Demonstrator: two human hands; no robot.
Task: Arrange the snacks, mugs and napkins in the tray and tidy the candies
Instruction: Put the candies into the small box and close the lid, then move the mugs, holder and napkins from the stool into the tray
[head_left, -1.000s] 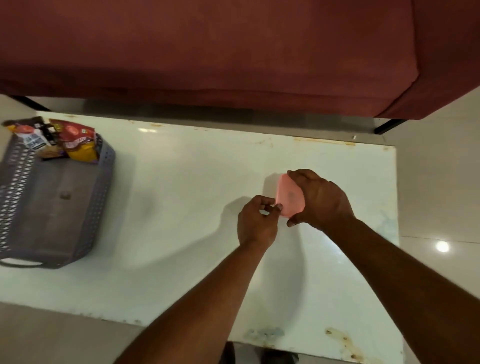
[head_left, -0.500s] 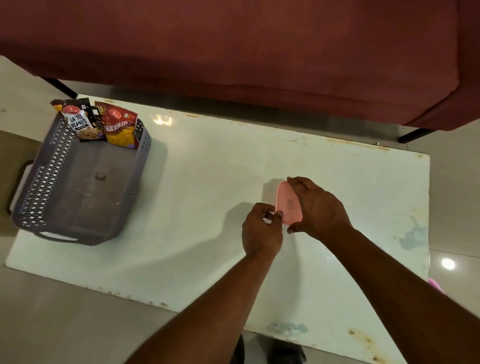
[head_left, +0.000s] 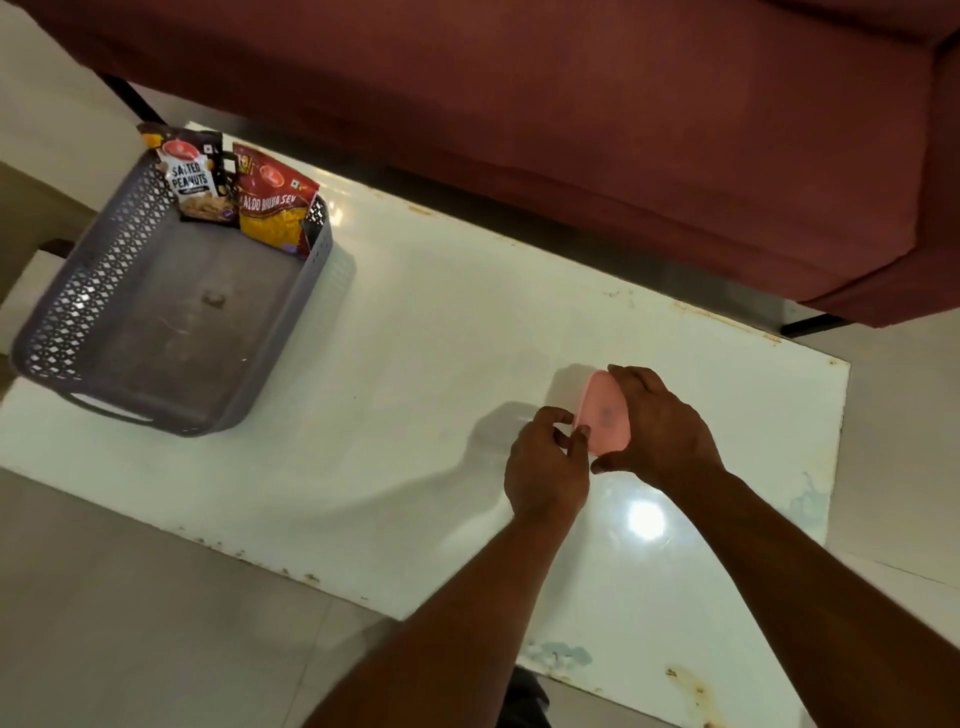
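Note:
My right hand (head_left: 657, 426) grips a small pink oval container (head_left: 602, 413), tilted on its edge above the white table (head_left: 426, 364). My left hand (head_left: 545, 462) pinches the container's near left rim with thumb and fingertips. What the container holds is hidden. At the table's far left corner stands a grey perforated tray (head_left: 78, 291). Two snack packets lean against its far wall: a salted peanuts packet (head_left: 192, 182) and a red and yellow aloo bhujia sev packet (head_left: 275, 208).
A dark red sofa (head_left: 571, 104) runs along the far side of the table, its black leg (head_left: 815, 325) at the right. Beige floor tiles (head_left: 130, 623) lie at the near left. The table's near right corner shows rust stains.
The view has swung right and turned, so the tray and packets now sit further into the frame. Both hands still hold the pink container; its tilt has shifted slightly.

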